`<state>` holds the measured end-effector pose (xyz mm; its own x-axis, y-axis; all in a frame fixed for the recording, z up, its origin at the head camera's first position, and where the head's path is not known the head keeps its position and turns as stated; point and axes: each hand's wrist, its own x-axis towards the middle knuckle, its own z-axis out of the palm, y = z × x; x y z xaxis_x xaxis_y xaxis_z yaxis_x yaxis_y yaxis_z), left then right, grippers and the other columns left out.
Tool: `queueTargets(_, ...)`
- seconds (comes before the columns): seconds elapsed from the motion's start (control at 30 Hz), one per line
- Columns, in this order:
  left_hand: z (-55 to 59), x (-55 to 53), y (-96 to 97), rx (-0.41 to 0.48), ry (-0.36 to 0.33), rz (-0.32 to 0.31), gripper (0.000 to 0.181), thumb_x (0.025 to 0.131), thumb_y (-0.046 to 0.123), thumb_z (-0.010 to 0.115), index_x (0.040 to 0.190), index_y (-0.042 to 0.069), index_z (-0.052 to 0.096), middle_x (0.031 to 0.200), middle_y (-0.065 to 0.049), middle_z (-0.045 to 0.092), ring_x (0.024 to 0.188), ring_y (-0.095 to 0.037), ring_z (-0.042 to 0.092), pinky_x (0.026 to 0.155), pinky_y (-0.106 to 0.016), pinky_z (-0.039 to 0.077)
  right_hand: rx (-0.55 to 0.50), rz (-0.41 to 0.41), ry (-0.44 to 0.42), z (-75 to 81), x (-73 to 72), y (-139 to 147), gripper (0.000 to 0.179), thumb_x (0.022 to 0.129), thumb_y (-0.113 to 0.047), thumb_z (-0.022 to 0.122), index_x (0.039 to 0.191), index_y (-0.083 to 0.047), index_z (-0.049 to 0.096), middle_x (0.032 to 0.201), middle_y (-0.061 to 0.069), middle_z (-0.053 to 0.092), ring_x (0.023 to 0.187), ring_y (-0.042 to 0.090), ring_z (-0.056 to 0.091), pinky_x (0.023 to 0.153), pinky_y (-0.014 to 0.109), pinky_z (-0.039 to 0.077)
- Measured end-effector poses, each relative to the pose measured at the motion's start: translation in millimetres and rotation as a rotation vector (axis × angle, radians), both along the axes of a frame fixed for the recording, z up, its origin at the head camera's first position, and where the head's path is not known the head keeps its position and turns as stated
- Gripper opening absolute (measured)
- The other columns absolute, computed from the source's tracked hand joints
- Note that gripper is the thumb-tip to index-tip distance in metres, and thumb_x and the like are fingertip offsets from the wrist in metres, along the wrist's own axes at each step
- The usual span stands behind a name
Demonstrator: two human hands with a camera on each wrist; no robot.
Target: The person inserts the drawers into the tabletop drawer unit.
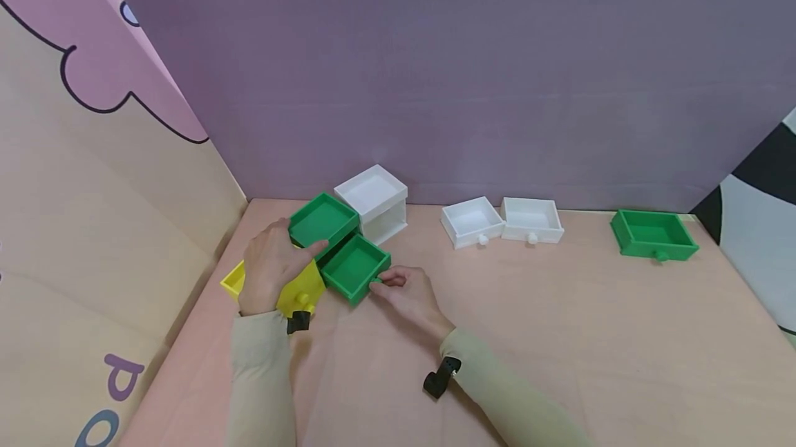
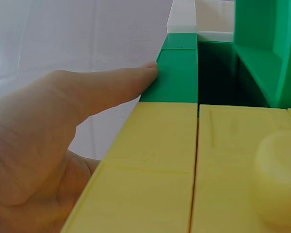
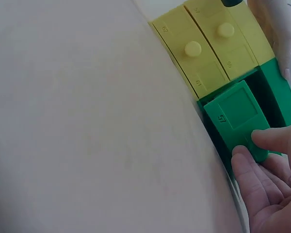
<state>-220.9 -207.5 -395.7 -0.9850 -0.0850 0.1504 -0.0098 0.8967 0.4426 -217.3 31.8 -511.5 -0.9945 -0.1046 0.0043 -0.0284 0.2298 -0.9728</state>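
A green cabinet [image 1: 323,217] with an open-topped upper part stands joined to a yellow cabinet [image 1: 305,288]. My left hand [image 1: 271,264] rests over both, its straight thumb touching the green top rim; its other fingers are mostly hidden. From the green cabinet's lower opening, a green drawer [image 1: 357,266] sticks partway out, slightly askew, its front marked 57. My right hand [image 1: 410,295] pinches it by its round knob with thumb and fingertips. In the right wrist view, two yellow drawers [image 3: 203,68] sit flush beside it, each with a knob.
Behind the green cabinet, a white cabinet [image 1: 373,191] adjoins it with a hollow front. Along the back lie two loose white drawers [image 1: 474,220] side by side. A loose green drawer [image 1: 658,231] sits at the far right. A grey-purple wall [image 1: 472,74] rises behind the table.
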Motion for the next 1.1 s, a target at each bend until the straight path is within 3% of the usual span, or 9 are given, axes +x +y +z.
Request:
queueTargets(0.23,-0.5,0.2,-0.3,0.006,0.015,-0.003,0.065,0.09,0.054,0.078,0.113,-0.005,0.066,0.097,-0.021,0.071,0.088,-0.038,0.066,0.077,-0.05,0.056,0.024,0.022,0.011,-1.6,-2.7,1,0.015,0.09,-0.013,0.082,0.099,-0.001,0.08,0.09,0.011,0.082,0.077,0.005,0.07,0.073,0.019,0.053)
queueTargets(0.67,0.3,-0.7,-0.3,0.012,-0.017,0.004,0.072,0.091,0.056,0.076,0.127,-0.006,0.065,0.111,-0.024,0.073,0.099,-0.041,0.067,0.085,-0.054,0.056,0.006,-0.026,0.022,-2.7,-2.7,-2,0.016,0.089,-0.013,0.083,0.099,0.0,0.081,0.093,0.012,0.081,0.081,0.009,0.073,0.073,0.018,0.056)
queueTargets(0.93,0.4,-0.6,-0.3,0.002,-0.048,0.0,0.081,0.093,0.057,0.074,0.139,-0.008,0.06,0.125,-0.028,0.071,0.108,-0.045,0.067,0.093,-0.057,0.056,0.041,-0.049,0.017,-3.6,5.2,-2,0.012,0.091,-0.017,0.083,0.099,-0.008,0.083,0.094,0.005,0.082,0.087,0.011,0.072,0.076,0.021,0.056)
queueTargets(1.1,-0.2,-0.8,-0.8,0.004,-0.018,0.0,0.072,0.091,0.056,0.076,0.126,-0.007,0.065,0.11,-0.024,0.073,0.098,-0.041,0.068,0.085,-0.054,0.057,0.038,-0.058,0.035,-2.8,7.9,-5,0.014,0.092,-0.017,0.083,0.099,-0.006,0.083,0.095,0.008,0.082,0.086,0.012,0.073,0.075,0.02,0.056)
